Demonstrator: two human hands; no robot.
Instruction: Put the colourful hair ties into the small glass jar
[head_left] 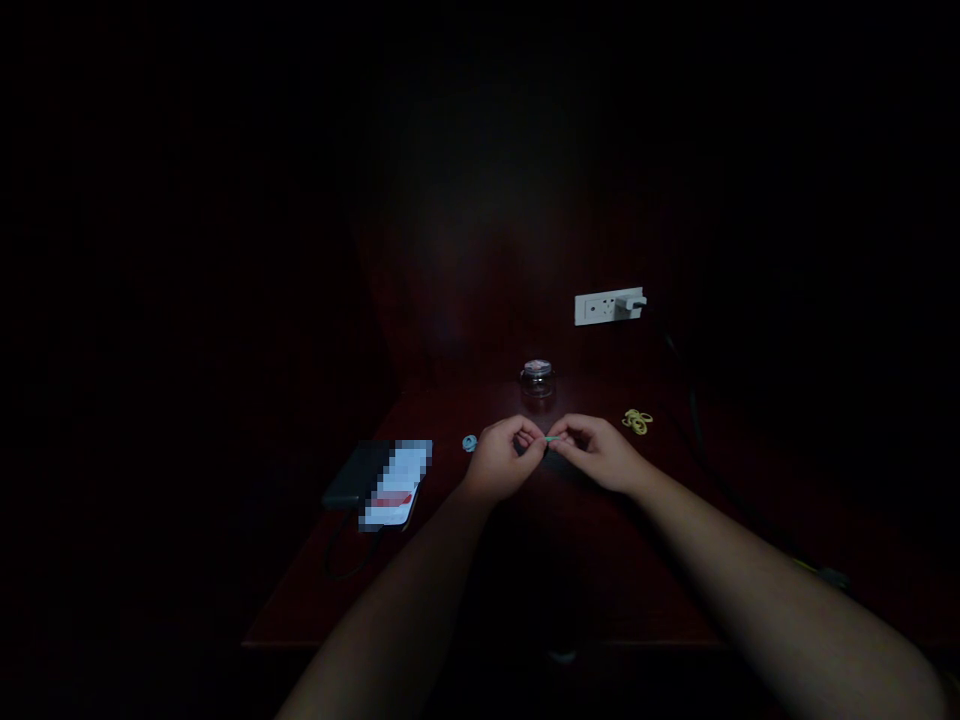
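Observation:
Over the middle of the table, my left hand (507, 456) and my right hand (598, 452) meet with fingertips almost touching. Pinched between them is a short bit of what looks like a green rubber band (552, 438); the fingers hide most of it. Just left of my left hand lies a small bundle of light blue rubber bands (469, 443). A loose pile of yellow rubber bands (637, 422) lies beyond my right hand, to its right. Behind both hands stands a small clear jar (537, 379) with a lid.
A phone (397, 485) with a lit, blurred screen rests against a dark box-like object (352, 475) at the left, a cable below. A white wall socket (608, 306) holds a plug. A dark cable (694, 400) runs down the right. The surroundings are very dark.

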